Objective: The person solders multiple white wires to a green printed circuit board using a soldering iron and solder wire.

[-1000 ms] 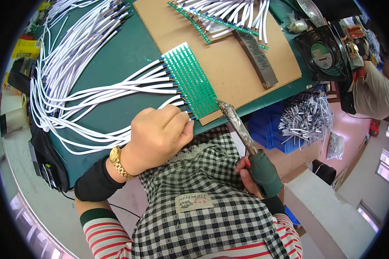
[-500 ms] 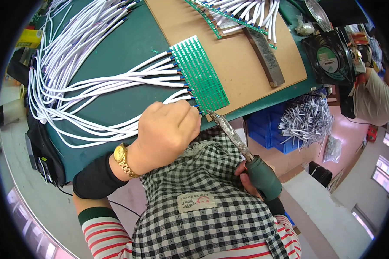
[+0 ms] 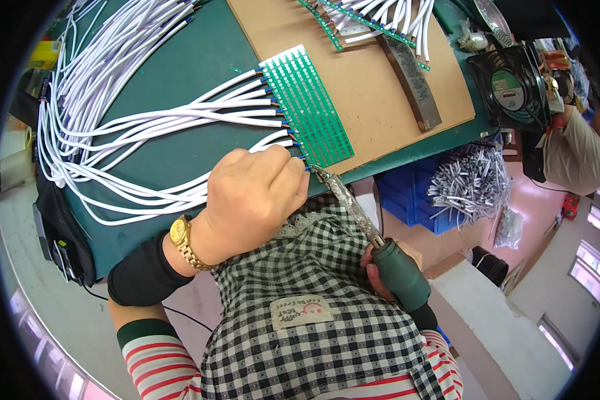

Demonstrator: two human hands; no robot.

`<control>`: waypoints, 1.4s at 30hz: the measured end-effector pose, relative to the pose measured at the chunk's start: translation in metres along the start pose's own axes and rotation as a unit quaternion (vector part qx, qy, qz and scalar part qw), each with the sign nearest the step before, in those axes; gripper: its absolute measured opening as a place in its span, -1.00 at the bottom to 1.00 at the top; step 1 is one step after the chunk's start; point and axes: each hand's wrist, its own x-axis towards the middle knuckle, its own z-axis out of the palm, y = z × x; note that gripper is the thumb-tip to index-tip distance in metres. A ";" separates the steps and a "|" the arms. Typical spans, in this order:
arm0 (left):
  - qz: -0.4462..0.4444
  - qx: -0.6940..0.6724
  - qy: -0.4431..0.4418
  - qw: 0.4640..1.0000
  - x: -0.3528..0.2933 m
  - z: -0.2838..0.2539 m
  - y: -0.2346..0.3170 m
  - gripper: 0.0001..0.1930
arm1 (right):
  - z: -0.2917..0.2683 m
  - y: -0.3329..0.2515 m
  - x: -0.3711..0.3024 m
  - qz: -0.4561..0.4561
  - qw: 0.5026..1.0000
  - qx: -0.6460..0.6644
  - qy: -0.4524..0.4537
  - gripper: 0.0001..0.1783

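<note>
Iron tip at board's near corner, left hand closed just beside it

Nearest: checked apron, plain gold watch on the left wrist. Right hand clamped round the green handle of a soldering iron, mostly hidden behind it; grip is well back, presumably because the metal end runs hot. Iron slants up and left, so its tip meets the corner from the side opposite the other hand. Tip contact: cannot tell.

Left hand: fingers curled together, palm down, by the same corner. Looks like a pinch, likely to steady something there; what's between the fingertips is hidden.

Green circuit board lies flat just beyond, along the left edge of a cardboard sheet, which probably shields the green tabletop. White cables meet the board's left edge and trail left, which keeps their length off the iron's side.

Farther: dark bar on the cardboard, its far end under more wired boards, maybe as a prop. Right: blue bin beside a heap of cut white pieces; black fan at the table's edge, perhaps for fumes. Farthest, a co-worker's sleeve.
</note>
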 end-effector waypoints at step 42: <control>-0.020 -0.028 0.035 0.999 0.006 0.005 0.001 -0.80 | -0.006 0.007 -0.002 0.091 0.978 0.110 0.150 -0.94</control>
